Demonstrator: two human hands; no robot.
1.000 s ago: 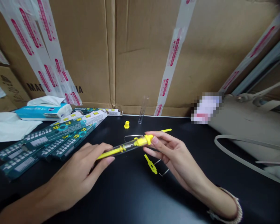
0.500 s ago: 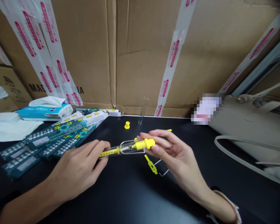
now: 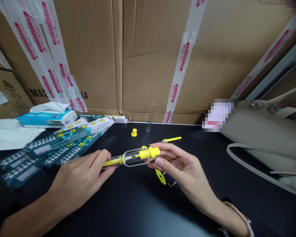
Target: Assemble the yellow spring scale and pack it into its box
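Note:
A clear tubular spring scale (image 3: 132, 160) with yellow parts inside lies across between my hands, above the black table. My left hand (image 3: 80, 174) is closed around its left end, over the yellow scale strip. At the other end my right hand (image 3: 185, 169) pinches near the yellow end cap (image 3: 150, 152) with thumb and fingers. A metal wire loop (image 3: 124, 159) runs along the tube. Beneath my right hand lie a flat yellow piece (image 3: 160, 176) and a bent metal wire (image 3: 172, 184). Beyond it rests a thin yellow strip (image 3: 172, 139).
A yellow cap (image 3: 134, 132) and an upright clear tube (image 3: 150, 120) stand farther back. Several green-and-white boxes (image 3: 71, 136) are piled at left beside a tissue pack (image 3: 48, 118). A grey bag (image 3: 263, 131) sits right. Cardboard (image 3: 150, 65) walls the back.
The spring scale and both hands have shifted slightly left. My right hand has dropped a little, and more of the thin yellow strip behind it shows.

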